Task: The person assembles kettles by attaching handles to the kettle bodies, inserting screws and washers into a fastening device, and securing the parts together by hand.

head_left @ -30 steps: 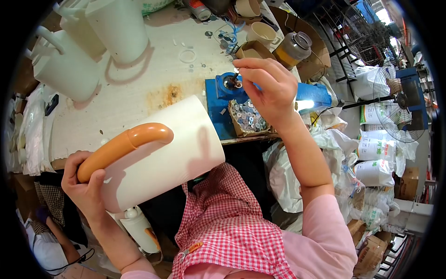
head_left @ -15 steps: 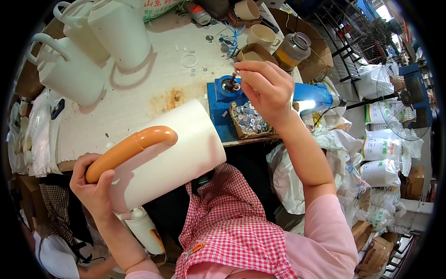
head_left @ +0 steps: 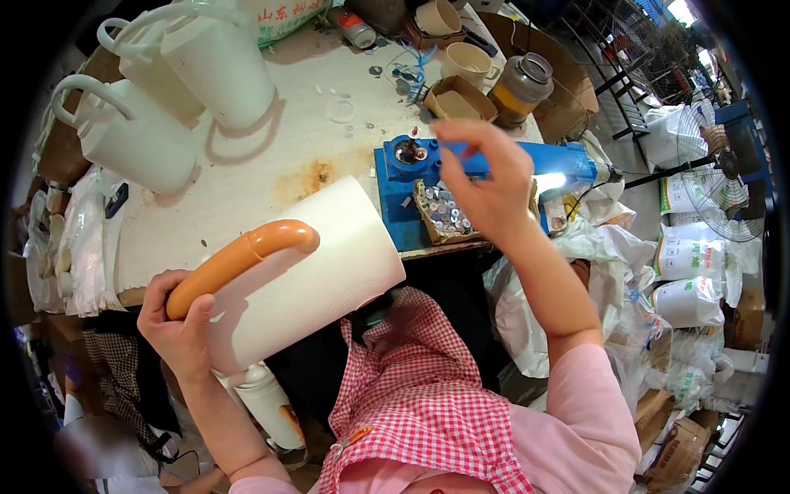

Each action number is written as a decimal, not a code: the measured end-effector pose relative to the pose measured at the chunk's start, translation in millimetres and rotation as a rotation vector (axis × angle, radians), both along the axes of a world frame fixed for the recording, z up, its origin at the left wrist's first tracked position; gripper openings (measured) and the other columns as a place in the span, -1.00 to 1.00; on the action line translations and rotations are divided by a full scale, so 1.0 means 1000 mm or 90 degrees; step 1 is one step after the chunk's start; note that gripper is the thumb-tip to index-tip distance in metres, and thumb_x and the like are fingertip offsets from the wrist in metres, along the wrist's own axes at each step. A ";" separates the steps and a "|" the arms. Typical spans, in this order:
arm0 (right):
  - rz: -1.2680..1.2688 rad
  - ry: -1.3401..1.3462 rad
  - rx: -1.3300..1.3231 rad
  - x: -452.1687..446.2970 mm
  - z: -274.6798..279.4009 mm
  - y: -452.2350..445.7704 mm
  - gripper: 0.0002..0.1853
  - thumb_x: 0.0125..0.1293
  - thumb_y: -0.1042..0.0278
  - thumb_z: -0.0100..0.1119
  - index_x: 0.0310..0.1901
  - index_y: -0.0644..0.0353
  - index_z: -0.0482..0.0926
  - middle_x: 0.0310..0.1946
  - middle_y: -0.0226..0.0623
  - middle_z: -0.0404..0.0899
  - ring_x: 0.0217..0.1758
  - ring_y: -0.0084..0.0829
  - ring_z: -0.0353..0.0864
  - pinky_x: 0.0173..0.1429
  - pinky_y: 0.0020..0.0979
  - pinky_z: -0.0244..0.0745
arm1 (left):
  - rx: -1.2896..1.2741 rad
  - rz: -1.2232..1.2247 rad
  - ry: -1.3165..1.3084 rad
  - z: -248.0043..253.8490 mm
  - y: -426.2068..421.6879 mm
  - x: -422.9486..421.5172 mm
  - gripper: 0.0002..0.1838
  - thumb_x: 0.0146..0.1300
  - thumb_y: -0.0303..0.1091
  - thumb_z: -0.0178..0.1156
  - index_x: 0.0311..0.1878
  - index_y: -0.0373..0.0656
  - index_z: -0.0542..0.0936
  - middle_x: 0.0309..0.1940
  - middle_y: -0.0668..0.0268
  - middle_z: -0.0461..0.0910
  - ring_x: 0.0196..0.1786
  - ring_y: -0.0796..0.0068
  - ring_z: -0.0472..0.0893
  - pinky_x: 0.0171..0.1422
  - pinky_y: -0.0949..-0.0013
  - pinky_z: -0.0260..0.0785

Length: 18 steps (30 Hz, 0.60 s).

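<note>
My left hand (head_left: 183, 325) is closed around the lower end of the orange handle (head_left: 239, 262) of a large white jug (head_left: 317, 280), which lies tilted over my lap with its flat end toward the right. My right hand (head_left: 485, 169) hovers above the blue bench machine (head_left: 391, 202), just right of its small upright post (head_left: 413, 146). Its fingers are curled and blurred, so whether they hold something small cannot be told. A small round piece (head_left: 415, 132) shows at the post's top. Below my right hand, a cardboard box (head_left: 422, 216) holds several small metal washers (head_left: 444, 207).
More white jugs (head_left: 136, 136) stand at the table's (head_left: 247, 185) far left. A small carton (head_left: 461, 100), a beige cup (head_left: 467, 64), a glass jar (head_left: 522, 82) and a can (head_left: 352, 29) sit at the back. A fan (head_left: 716, 169) and white bags (head_left: 527, 317) are on the right.
My right hand has moved from the post's top slightly right and down, and its fingers are now blurred. My left hand keeps its hold on the jug's handle. The view has shifted slightly.
</note>
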State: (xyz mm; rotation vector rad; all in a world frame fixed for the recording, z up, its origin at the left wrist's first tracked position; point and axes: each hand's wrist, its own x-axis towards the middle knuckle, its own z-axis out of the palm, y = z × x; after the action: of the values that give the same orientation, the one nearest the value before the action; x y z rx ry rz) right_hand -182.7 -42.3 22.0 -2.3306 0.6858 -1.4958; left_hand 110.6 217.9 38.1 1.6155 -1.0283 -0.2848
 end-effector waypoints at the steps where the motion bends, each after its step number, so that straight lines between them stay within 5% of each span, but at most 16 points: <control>1: 0.051 0.014 0.160 -0.011 -0.005 0.013 -0.94 0.29 0.49 0.30 -0.24 0.26 0.65 -0.30 -0.26 0.71 -0.37 -0.44 0.68 -0.28 -0.46 0.55 | 0.010 0.006 -0.001 0.001 0.003 0.005 -0.53 0.03 -0.22 0.62 -0.18 -0.33 0.60 -0.32 0.42 0.55 -0.27 0.62 0.47 -0.13 0.57 0.32; 4: 0.314 -0.038 0.657 -0.004 -0.018 0.051 -0.73 0.44 0.28 0.24 0.02 0.31 0.58 -0.19 -0.29 0.71 -0.16 -0.55 0.65 -0.05 -0.45 0.56 | 0.015 0.017 -0.033 0.008 -0.004 0.009 -0.62 0.08 -0.31 0.57 -0.18 -0.32 0.61 -0.31 0.41 0.57 -0.26 0.61 0.48 -0.12 0.56 0.34; 6: 0.498 -0.123 0.772 0.011 -0.028 0.057 -0.62 0.49 0.21 0.21 0.14 0.34 0.52 -0.11 -0.32 0.69 -0.06 -0.57 0.61 0.07 -0.45 0.54 | 0.013 0.022 -0.066 0.018 -0.017 0.007 -0.66 0.10 -0.36 0.54 -0.18 -0.32 0.61 -0.31 0.41 0.58 -0.26 0.61 0.49 -0.11 0.56 0.35; 12: 0.351 -0.295 0.634 0.005 -0.017 0.035 -0.60 0.51 0.30 0.20 0.22 0.40 0.51 -0.01 -0.34 0.68 0.03 -0.59 0.60 0.17 -0.48 0.51 | -0.120 0.034 -0.198 0.053 -0.104 -0.034 -0.71 0.11 -0.40 0.55 -0.19 -0.30 0.65 -0.32 0.40 0.62 -0.26 0.64 0.54 -0.11 0.56 0.40; 18: 0.309 -0.364 0.611 -0.017 -0.031 0.021 -0.56 0.51 0.25 0.22 0.23 0.42 0.49 0.01 -0.28 0.67 0.04 -0.55 0.61 0.17 -0.46 0.51 | -0.114 -0.023 -0.162 0.041 -0.150 -0.052 -0.67 0.09 -0.33 0.59 -0.20 -0.27 0.67 -0.36 0.44 0.63 -0.32 0.68 0.53 -0.16 0.59 0.40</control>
State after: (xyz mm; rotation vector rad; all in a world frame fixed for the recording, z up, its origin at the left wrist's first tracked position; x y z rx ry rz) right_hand -199.2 -21.6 -8.8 -1.1597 0.4656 -1.1352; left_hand 58.9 67.6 79.5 1.4957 -1.2404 -0.0092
